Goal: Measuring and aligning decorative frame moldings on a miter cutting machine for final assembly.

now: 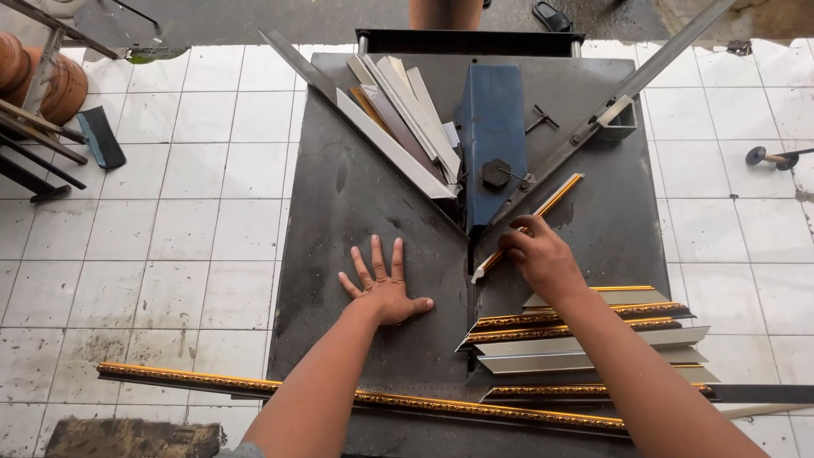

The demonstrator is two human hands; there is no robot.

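Our left hand [386, 293] lies flat, fingers spread, on the dark metal tabletop [339, 212], just left of the blue cutter head [492, 140]. Right hand [543, 259]: grip pinching a gold moulding strip [534, 222] against the right fence [593, 127]. Risk: fingertips close to the blade slot; strip could slip, spoiling the mitre.

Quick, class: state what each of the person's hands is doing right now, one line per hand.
Left hand: open, fingers spread, flat on the dark metal table, holding nothing.
Right hand: closed on a gold-edged moulding strip lying along the angled fence.
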